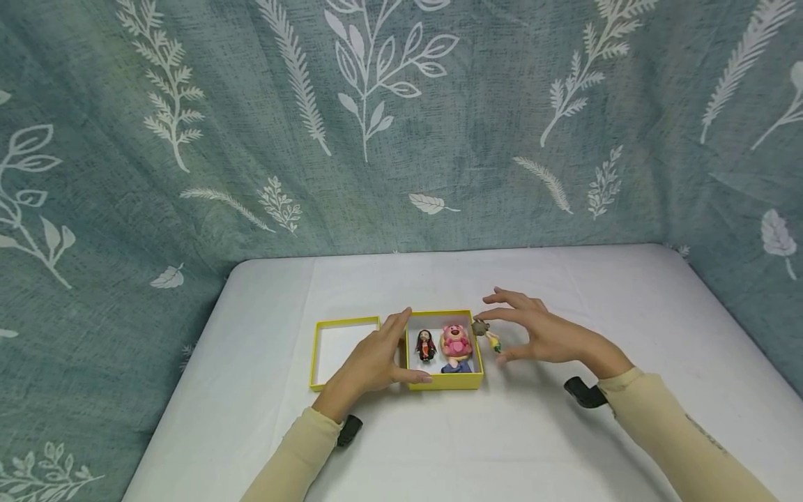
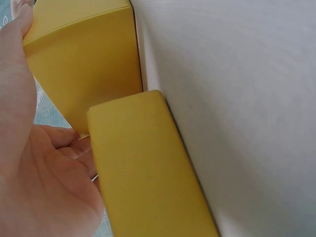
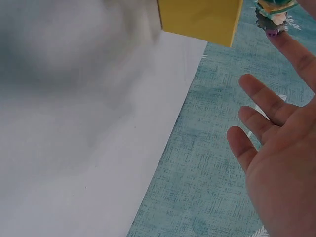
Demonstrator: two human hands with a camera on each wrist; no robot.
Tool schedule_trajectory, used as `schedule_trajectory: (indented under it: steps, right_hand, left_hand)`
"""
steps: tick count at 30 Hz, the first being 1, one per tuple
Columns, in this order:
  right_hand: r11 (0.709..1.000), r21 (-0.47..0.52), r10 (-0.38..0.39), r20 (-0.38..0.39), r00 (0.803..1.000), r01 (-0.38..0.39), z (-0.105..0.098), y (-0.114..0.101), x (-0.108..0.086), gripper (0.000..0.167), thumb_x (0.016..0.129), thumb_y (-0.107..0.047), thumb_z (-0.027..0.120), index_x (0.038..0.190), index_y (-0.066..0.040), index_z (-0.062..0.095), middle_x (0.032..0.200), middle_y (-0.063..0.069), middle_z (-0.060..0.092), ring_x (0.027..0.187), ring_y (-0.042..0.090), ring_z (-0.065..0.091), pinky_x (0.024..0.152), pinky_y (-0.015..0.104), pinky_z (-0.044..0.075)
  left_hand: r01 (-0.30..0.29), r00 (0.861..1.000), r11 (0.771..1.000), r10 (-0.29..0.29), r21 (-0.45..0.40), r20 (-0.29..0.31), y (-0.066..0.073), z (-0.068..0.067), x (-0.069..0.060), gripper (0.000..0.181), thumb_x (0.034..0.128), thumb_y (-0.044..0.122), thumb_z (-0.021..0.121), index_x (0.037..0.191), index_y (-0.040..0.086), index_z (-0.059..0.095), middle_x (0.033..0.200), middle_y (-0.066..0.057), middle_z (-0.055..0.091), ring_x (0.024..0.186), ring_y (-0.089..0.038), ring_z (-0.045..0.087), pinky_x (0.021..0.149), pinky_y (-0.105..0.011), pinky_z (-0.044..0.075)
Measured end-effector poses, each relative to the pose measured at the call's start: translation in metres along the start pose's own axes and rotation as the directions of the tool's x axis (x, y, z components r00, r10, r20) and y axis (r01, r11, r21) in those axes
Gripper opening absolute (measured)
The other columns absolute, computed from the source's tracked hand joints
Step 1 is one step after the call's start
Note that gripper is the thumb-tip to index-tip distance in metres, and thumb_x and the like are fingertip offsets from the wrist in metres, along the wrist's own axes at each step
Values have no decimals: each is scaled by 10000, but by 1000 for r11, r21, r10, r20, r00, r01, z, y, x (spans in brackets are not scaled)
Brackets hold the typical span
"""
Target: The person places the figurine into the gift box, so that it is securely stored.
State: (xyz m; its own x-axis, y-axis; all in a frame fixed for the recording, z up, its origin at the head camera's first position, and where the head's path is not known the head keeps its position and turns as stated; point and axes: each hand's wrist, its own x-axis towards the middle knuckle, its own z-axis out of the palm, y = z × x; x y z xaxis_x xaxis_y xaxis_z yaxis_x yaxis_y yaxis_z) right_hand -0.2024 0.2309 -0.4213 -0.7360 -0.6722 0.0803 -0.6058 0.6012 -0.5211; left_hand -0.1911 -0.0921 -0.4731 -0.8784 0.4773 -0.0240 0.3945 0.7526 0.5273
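Observation:
The yellow box (image 1: 445, 381) lies with its open side up. Inside it are a dark-haired figurine (image 1: 425, 346), a pink bear figurine (image 1: 456, 341) and something blue (image 1: 456, 367). My left hand (image 1: 371, 359) grips the box's left side, thumb at the front and fingers towards the back. Just beyond the right wall, my right hand (image 1: 539, 331) pinches a small figurine (image 1: 493, 341) with brown hair and yellow-green clothing between index finger and thumb. In the right wrist view, the index fingertip touches this figurine (image 3: 271, 19) and the other fingers are spread.
A yellow-edged lid (image 1: 314, 355) with a white inside lies left of the box, partly behind my left hand. White cloth (image 1: 439, 446) covers the table, and a blue-green leaf-patterned curtain (image 1: 389, 195) hangs behind it.

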Motion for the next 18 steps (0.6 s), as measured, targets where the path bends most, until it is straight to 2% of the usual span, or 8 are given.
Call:
schedule_trajectory:
  steps: [5,11,18]
  right_hand:
    - [999,47,-11,20,1000,10,2,-7,9,695,769,-361,819,1388,-186,556,1517,137,383,1468,411,169,1063,657,195]
    - [997,69,-24,53,998,20,9,-14,22,720,745,-357,836,1400,-294,545,1529,120,373,1481,385,153,1077,668,180]
    - [992,117,-45,74,996,36,16,-20,35,706,747,-431,815,1383,-248,570,1536,104,370,1488,375,142,1085,668,173]
  left_hand:
    - [-6,1000,1000,6,0,-7,-1,0,1,1239,668,756,706,1585,154,129,1552,-70,336,1177,-270,575,991,-439,492]
    - [-7,1000,1000,7,0,-1,-1,0,1,1240,669,763,696,1587,157,122,1562,-67,323,1223,-284,557,1005,-445,484]
    - [-11,1000,1000,11,5,3,-1,-1,0,1233,682,755,693,1588,154,112,1567,-76,315,1241,-299,550,1008,-444,482]
